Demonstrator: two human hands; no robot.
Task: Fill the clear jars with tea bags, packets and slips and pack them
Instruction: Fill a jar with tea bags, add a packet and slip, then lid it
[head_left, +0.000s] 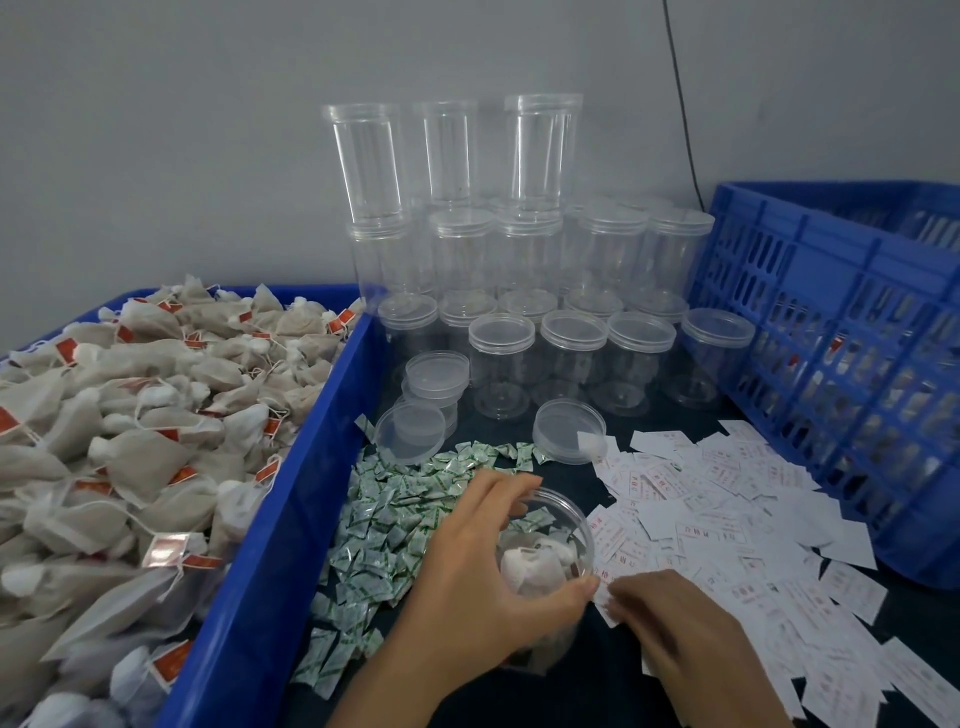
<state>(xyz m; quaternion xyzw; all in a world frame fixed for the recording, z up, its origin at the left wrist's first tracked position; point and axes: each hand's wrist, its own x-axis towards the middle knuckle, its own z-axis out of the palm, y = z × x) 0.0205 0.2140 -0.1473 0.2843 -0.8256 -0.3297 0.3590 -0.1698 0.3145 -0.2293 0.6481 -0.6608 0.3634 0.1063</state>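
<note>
**Layout, 9 o'clock to 3 o'clock**

- 9 o'clock: blue bin (291, 493), heaped with tea bags (130, 415).
- 7 o'clock: loose pile of green-and-white packets (395, 514) on the dark surface (587, 691), just beside the bin wall.
- 6 o'clock: the left hand (483, 587) grips an uncapped clear jar (550, 545), fingers curled round its wall. The jar is the task's thing. It is tilted, mouth open toward the camera, and tea bags are visible inside.
- 5 o'clock: the right hand (680, 639) appears to pinch one slip (605, 605) at the jar's rim.
- 4 o'clock: spread of white slips (727, 509).
- 12 o'clock: stacked empty jars (519, 260), with two loose lids (410, 431) in front of them.
- 3 o'clock: blue crate (831, 322).

**Faults to expect**

- The slip is light, so a loose pinch or a release short of the mouth would likely drop it outside the jar.
- Further tilt of the jar could spill its tea bags.
- A forearm sweep could scatter packets or slips into one another.
- A reach toward 12 o'clock could topple the stacked jars.

**Edges and clearance**

The bin wall bounds the left, the crate wall the right, and the stack the far side. Bare surface shows mainly between the two forearms at 6 o'clock, and that appears the safest place to set the jar down.
</note>
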